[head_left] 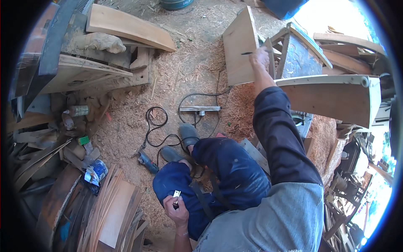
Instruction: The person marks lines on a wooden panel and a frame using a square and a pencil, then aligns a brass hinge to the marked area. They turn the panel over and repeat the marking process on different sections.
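Fingers (170, 202) of the left hand (179, 213) are curled closed around a small, whitish, flat-ended object (177, 194), held above the dark blue trousers (237, 168); its lower part is hidden in the grip, so its kind is hard to make out. The right hand (259, 59), stretched far ahead on a dark navy sleeve (279, 126), is nearly closed on a slim, dark, pencil-like stick (246, 53), whose other end the hand covers. The stick points left across the face of a large, flat, pale wooden panel (238, 52); whether its tip touches the wood cannot be told.

Just right of the right hand stands a stained blue-grey stand with slanted wooden edges (297, 56), partly covered by panels. Nearer than that hand, beside the forearm, a broad brown curved panel with a whitish rim (329, 98) juts out to the right.

Ahead of the left hand, a blue-green power tool with a black cord (147, 163) lies on shavings, its details blurred. Left of that hand lean thin reddish-brown wooden strips (100, 210). Beyond both hands, a round blue-green container (175, 4) is cut off by the top edge.
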Tool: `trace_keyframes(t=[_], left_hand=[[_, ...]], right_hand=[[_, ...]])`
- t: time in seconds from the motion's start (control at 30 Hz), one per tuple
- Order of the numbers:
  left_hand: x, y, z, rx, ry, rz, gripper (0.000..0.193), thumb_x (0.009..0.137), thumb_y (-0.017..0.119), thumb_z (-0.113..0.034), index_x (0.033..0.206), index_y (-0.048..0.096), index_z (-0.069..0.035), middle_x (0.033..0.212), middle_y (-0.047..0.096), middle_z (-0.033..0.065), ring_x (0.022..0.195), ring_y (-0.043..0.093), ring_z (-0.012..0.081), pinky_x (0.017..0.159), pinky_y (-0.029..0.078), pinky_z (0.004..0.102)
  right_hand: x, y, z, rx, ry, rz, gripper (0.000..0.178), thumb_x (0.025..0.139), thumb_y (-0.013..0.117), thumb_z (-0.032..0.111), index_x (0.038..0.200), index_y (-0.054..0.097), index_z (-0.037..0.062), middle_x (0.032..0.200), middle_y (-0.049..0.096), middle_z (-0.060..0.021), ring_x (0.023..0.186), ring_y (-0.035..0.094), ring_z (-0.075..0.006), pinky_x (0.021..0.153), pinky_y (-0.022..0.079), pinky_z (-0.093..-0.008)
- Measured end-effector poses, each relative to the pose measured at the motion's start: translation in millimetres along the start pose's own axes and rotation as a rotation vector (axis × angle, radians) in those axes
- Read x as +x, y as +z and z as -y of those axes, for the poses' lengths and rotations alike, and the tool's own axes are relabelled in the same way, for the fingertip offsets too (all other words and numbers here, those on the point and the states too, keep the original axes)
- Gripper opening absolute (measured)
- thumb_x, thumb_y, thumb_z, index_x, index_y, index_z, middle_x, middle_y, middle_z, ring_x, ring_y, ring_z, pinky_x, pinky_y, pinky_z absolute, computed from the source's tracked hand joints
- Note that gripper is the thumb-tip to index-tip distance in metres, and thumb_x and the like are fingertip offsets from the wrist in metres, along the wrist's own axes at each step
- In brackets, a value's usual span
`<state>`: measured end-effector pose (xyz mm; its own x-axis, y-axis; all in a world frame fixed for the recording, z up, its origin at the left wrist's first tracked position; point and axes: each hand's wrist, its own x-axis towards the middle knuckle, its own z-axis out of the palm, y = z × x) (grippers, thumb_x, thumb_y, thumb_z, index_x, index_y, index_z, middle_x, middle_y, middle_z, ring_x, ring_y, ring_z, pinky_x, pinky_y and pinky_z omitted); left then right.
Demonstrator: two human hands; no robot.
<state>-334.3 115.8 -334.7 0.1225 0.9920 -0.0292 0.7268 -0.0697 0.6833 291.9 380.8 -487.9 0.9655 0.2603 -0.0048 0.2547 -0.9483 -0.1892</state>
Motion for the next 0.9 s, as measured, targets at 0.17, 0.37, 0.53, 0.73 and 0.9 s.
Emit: trace_keyframes(t=[0.17, 0.37, 0.53, 0.73, 0.9], left_hand=[[7, -5, -2, 0.026, 0.118, -0.024, 0.012, 0.088, 0.07, -0.002, 0.096, 0.061, -0.001, 0.095, 0.061, 0.0169, 0.079, 0.062, 0.0311, 0.071, 0.052, 0.041], [0, -1, -13, -0.376, -0.176, -0.127, 0.015, 0.101, 0.055, -0.003, 0.108, 0.065, 0.005, 0.107, 0.055, 0.0101, 0.075, 0.062, 0.0141, 0.062, 0.051, 0.0268], [36, 6, -10, -0.771, -0.329, -0.138, 0.022, 0.104, 0.054, -0.007, 0.118, 0.063, 0.007, 0.107, 0.059, 0.0108, 0.08, 0.063, 0.0151, 0.066, 0.053, 0.029], [72, -46, -68, -1.301, -0.418, -0.067, 0.04, 0.106, 0.058, -0.028, 0.121, 0.065, 0.008, 0.1, 0.065, 0.0104, 0.081, 0.065, 0.0175, 0.076, 0.057, 0.0311], [90, -103, -99, -1.334, -0.253, 0.324, 0.076, 0.101, 0.053, -0.057, 0.13, 0.057, 0.013, 0.112, 0.064, 0.0181, 0.098, 0.065, 0.0264, 0.093, 0.056, 0.0425]], right_hand=[[-24, 8, 12, 0.105, -0.127, 0.169, 0.03, 0.089, 0.069, 0.023, 0.111, 0.075, 0.0034, 0.114, 0.073, -0.0254, 0.112, 0.07, -0.0427, 0.095, 0.057, -0.048], [-71, -56, 15, 0.223, -0.318, 0.192, 0.034, 0.083, 0.079, 0.034, 0.101, 0.074, 0.0054, 0.1, 0.074, -0.0228, 0.101, 0.071, -0.0413, 0.087, 0.057, -0.0481], [-114, -182, -23, 0.528, -0.384, 0.365, 0.034, 0.08, 0.083, 0.031, 0.095, 0.073, 0.0027, 0.086, 0.073, -0.0164, 0.081, 0.071, -0.0288, 0.072, 0.054, -0.0426], [-232, -325, -107, 0.889, -0.683, 0.222, 0.029, 0.086, 0.077, 0.025, 0.087, 0.065, -0.0012, 0.067, 0.058, -0.0117, 0.064, 0.057, -0.0183, 0.06, 0.045, -0.0388], [-361, -392, -210, 0.87, -0.78, 0.071, 0.024, 0.086, 0.08, 0.018, 0.094, 0.065, 0.0016, 0.07, 0.061, -0.0127, 0.057, 0.057, -0.0253, 0.056, 0.045, -0.0374]])
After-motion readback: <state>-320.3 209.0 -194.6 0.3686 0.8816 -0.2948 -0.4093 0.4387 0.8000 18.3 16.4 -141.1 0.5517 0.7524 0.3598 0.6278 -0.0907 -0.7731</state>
